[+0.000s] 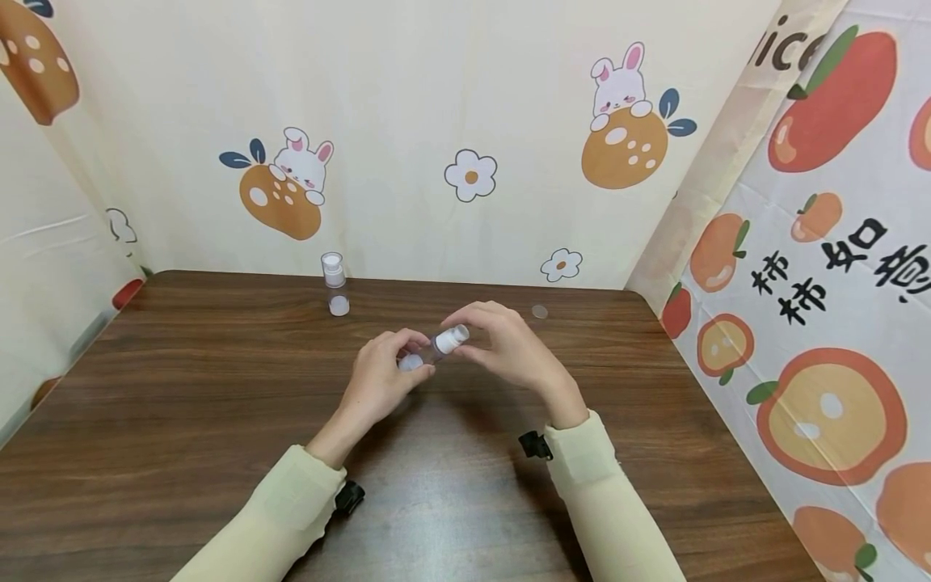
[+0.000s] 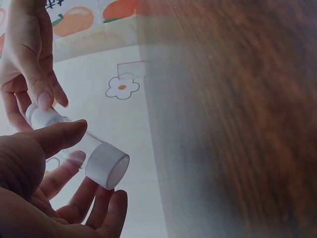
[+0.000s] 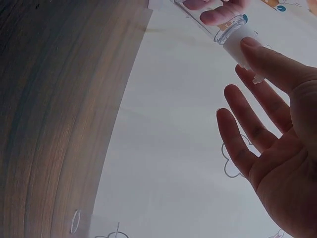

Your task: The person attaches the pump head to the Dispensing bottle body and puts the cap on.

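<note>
A small clear pump bottle (image 1: 434, 349) with a white base and a white pump top (image 1: 452, 339) is held tilted above the table. My left hand (image 1: 383, 370) grips the clear body between thumb and fingers, its white base (image 2: 107, 165) sticking out past them in the left wrist view. On the other end, my right hand (image 1: 511, 346) pinches the pump top, thumb against the white collar (image 3: 240, 45). A small nozzle (image 3: 258, 79) shows beyond that collar. The other right fingers stretch out loosely below the bottle in the right wrist view.
A second pump bottle (image 1: 335, 284) stands upright near the table's back edge, left of my hands. Back right on the wooden table (image 1: 240, 388) lies a small clear round piece (image 1: 539, 311). A printed curtain (image 1: 393, 97) hangs behind and along the sides.
</note>
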Action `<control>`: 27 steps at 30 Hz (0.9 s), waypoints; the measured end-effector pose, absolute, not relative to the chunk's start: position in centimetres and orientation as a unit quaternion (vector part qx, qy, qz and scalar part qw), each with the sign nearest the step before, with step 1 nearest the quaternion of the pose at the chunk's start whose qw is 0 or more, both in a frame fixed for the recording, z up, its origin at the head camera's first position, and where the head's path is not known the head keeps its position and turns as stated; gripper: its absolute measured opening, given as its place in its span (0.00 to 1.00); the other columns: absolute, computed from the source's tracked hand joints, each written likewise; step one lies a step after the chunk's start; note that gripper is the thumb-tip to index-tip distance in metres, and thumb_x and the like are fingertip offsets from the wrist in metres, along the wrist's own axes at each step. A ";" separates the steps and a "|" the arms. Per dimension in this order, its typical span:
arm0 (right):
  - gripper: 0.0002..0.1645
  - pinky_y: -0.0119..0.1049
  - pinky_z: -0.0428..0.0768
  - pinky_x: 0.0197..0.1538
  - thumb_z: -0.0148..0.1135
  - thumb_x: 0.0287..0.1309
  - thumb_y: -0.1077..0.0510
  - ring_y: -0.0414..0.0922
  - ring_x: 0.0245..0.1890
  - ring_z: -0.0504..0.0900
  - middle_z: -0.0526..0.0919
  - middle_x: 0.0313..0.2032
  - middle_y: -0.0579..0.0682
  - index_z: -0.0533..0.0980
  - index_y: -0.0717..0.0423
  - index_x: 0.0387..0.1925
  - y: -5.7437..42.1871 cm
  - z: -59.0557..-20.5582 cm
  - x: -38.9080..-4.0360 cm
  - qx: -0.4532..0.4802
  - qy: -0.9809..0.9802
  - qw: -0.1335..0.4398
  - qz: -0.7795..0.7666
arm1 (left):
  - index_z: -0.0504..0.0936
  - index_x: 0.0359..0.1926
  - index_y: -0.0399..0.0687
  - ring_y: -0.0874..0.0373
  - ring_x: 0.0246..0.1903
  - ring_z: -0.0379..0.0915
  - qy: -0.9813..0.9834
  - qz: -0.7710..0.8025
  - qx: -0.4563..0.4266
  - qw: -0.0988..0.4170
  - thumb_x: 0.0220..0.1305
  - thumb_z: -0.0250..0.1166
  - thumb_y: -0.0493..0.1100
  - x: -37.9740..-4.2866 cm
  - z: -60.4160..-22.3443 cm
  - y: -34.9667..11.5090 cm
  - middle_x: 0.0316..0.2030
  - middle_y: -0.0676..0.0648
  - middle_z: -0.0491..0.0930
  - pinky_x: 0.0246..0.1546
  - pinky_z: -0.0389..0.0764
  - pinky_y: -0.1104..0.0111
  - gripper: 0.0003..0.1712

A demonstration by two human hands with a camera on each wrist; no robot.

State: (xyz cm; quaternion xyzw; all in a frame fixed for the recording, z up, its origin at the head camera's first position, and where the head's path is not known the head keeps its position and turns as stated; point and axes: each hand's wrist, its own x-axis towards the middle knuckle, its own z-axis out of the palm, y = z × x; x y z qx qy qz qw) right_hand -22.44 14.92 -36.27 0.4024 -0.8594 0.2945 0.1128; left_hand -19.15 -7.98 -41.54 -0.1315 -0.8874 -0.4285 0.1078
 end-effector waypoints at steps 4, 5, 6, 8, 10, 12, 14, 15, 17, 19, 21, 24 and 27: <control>0.21 0.41 0.79 0.58 0.79 0.58 0.65 0.42 0.53 0.81 0.88 0.50 0.42 0.86 0.51 0.53 14.9 -36.4 -22.4 0.399 -0.865 0.113 0.282 | 0.87 0.51 0.48 0.47 0.44 0.79 -0.887 -0.430 -0.130 0.108 0.58 0.81 0.41 -19.1 -41.5 -8.0 0.45 0.43 0.86 0.44 0.75 0.54 0.20; 0.21 0.41 0.79 0.57 0.79 0.59 0.65 0.42 0.53 0.81 0.88 0.50 0.42 0.86 0.51 0.53 14.9 -36.4 -22.4 0.399 -0.865 0.113 0.281 | 0.87 0.51 0.48 0.47 0.44 0.79 -0.887 -0.430 -0.130 0.108 0.58 0.81 0.41 -19.1 -41.5 -8.0 0.45 0.43 0.86 0.44 0.75 0.54 0.20; 0.20 0.41 0.80 0.56 0.79 0.59 0.65 0.41 0.52 0.81 0.89 0.50 0.42 0.86 0.51 0.53 14.8 -36.3 -22.4 0.399 -0.866 0.112 0.279 | 0.87 0.51 0.48 0.47 0.44 0.79 -0.887 -0.430 -0.129 0.108 0.58 0.81 0.41 -19.1 -41.5 -8.0 0.45 0.43 0.86 0.44 0.75 0.54 0.20; 0.19 0.41 0.80 0.56 0.79 0.59 0.64 0.41 0.51 0.82 0.89 0.49 0.42 0.86 0.51 0.52 14.8 -36.3 -22.4 0.398 -0.867 0.111 0.279 | 0.87 0.51 0.48 0.47 0.44 0.79 -0.887 -0.430 -0.130 0.108 0.58 0.81 0.41 -19.1 -41.5 -8.0 0.46 0.43 0.86 0.44 0.75 0.54 0.20; 0.18 0.43 0.81 0.54 0.78 0.61 0.62 0.41 0.50 0.82 0.89 0.48 0.42 0.86 0.51 0.52 14.7 -36.3 -22.4 0.394 -0.869 0.111 0.278 | 0.87 0.51 0.48 0.47 0.44 0.79 -0.887 -0.430 -0.131 0.108 0.58 0.81 0.41 -19.1 -41.5 -8.0 0.46 0.43 0.86 0.45 0.75 0.54 0.20; 0.16 0.46 0.82 0.53 0.78 0.62 0.60 0.41 0.49 0.82 0.89 0.48 0.43 0.86 0.51 0.51 14.6 -36.3 -22.3 0.388 -0.871 0.110 0.279 | 0.87 0.51 0.48 0.47 0.44 0.79 -0.887 -0.430 -0.131 0.109 0.58 0.81 0.41 -19.1 -41.6 -8.0 0.46 0.43 0.86 0.45 0.75 0.54 0.20; 0.15 0.48 0.83 0.52 0.77 0.63 0.58 0.41 0.47 0.82 0.89 0.47 0.43 0.86 0.51 0.51 14.5 -36.3 -22.3 0.381 -0.874 0.110 0.280 | 0.87 0.51 0.47 0.47 0.44 0.79 -0.886 -0.430 -0.133 0.110 0.58 0.81 0.41 -19.2 -41.6 -8.0 0.45 0.43 0.86 0.45 0.75 0.54 0.20; 0.14 0.49 0.83 0.52 0.77 0.64 0.57 0.41 0.47 0.82 0.89 0.46 0.43 0.86 0.51 0.50 14.5 -36.4 -22.3 0.376 -0.876 0.111 0.280 | 0.87 0.51 0.48 0.47 0.44 0.79 -0.886 -0.430 -0.133 0.111 0.58 0.81 0.41 -19.2 -41.6 -8.0 0.45 0.43 0.86 0.45 0.75 0.54 0.20; 0.13 0.50 0.83 0.52 0.77 0.64 0.55 0.41 0.45 0.83 0.89 0.45 0.43 0.86 0.51 0.49 14.4 -36.4 -22.3 0.366 -0.880 0.111 0.282 | 0.87 0.51 0.47 0.47 0.44 0.79 -0.886 -0.430 -0.134 0.111 0.58 0.81 0.41 -19.2 -41.6 -8.0 0.45 0.43 0.86 0.45 0.75 0.54 0.20; 0.13 0.48 0.83 0.51 0.77 0.64 0.54 0.41 0.43 0.83 0.89 0.43 0.42 0.87 0.52 0.48 14.3 -36.5 -22.2 0.355 -0.884 0.111 0.283 | 0.87 0.51 0.47 0.47 0.44 0.79 -0.886 -0.429 -0.135 0.112 0.58 0.81 0.41 -19.2 -41.6 -8.0 0.45 0.43 0.86 0.45 0.75 0.54 0.20; 0.12 0.47 0.84 0.51 0.77 0.65 0.53 0.41 0.42 0.83 0.88 0.40 0.41 0.87 0.51 0.46 14.1 -36.5 -22.2 0.342 -0.888 0.109 0.286 | 0.87 0.51 0.47 0.47 0.44 0.79 -0.886 -0.429 -0.135 0.111 0.58 0.81 0.41 -19.2 -41.6 -7.9 0.45 0.42 0.86 0.45 0.76 0.54 0.20; 0.10 0.46 0.84 0.51 0.77 0.65 0.52 0.42 0.40 0.84 0.87 0.37 0.40 0.87 0.51 0.44 13.9 -36.6 -22.1 0.325 -0.893 0.104 0.292 | 0.87 0.51 0.47 0.47 0.44 0.79 -0.887 -0.428 -0.135 0.113 0.58 0.81 0.41 -19.2 -41.6 -8.0 0.45 0.42 0.86 0.45 0.75 0.54 0.20; 0.10 0.43 0.84 0.50 0.76 0.65 0.50 0.41 0.39 0.84 0.86 0.36 0.39 0.87 0.49 0.43 13.8 -36.5 -22.1 0.313 -0.897 0.100 0.296 | 0.87 0.51 0.47 0.47 0.44 0.79 -0.886 -0.427 -0.136 0.115 0.58 0.81 0.41 -19.2 -41.6 -8.0 0.45 0.42 0.86 0.45 0.75 0.54 0.20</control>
